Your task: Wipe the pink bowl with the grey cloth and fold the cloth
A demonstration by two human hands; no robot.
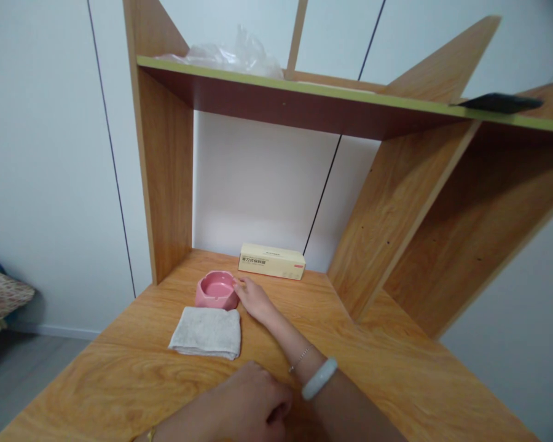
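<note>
While your right grip is resting its fingertips at the three o'clock side of the pink bowl, the angle is hiding whether they are pinching the wall or merely touching it, so you cannot tell how wide the hand is standing. Your left grip is curling low at six o'clock in the view, its fingers folding out of sight; you cannot tell whether it is holding anything.

The bowl is sitting upright on the wooden bench, with the folded grey cloth lying just beside it at its six o'clock. Its thick, angular walls and faint gloss are suggesting something stiff, perhaps ceramic or hard plastic; if ceramic, it is probably weighing more than it looks and risking chips along the notched rim. The smooth outside is likely offering little friction, so you are better off spanning the walls at three and nine o'clock than pinching a notch.

The cloth is looking soft and limp, its towel-like layers making a loose rectangle. At the bowl's one to two o'clock, a long cream box is showing crisp card-like edges. Beneath everything, the bench is displaying swirling orange-brown grain.
</note>
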